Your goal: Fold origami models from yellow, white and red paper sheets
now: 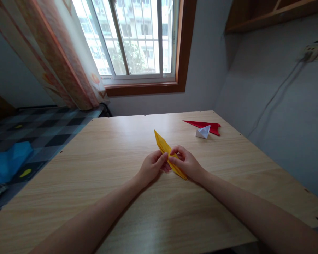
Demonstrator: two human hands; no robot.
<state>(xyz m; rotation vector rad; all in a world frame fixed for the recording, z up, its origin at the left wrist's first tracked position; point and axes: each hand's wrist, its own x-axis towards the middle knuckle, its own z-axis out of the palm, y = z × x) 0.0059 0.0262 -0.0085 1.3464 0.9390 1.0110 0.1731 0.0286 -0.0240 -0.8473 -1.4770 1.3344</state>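
Note:
A long, narrow piece of folded yellow paper [162,144], pointed at its far end, is held slantwise just above the table between both hands. My left hand [154,163] grips its left side near the middle, the thumb lying along the paper and the other fingers curled beneath. From the right, my right hand [187,161] pinches the same paper between thumb and forefinger. The near end of the paper slopes down under my right palm. The inner folds are partly covered by my fingers.
On the wooden table [116,148], toward the back right, lie a red folded paper dart [201,124] and a small white folded paper piece [202,132]. A blue paper-like object [9,162] rests on the checked bed at left. Behind stand a window [132,38] and a curtain [60,53].

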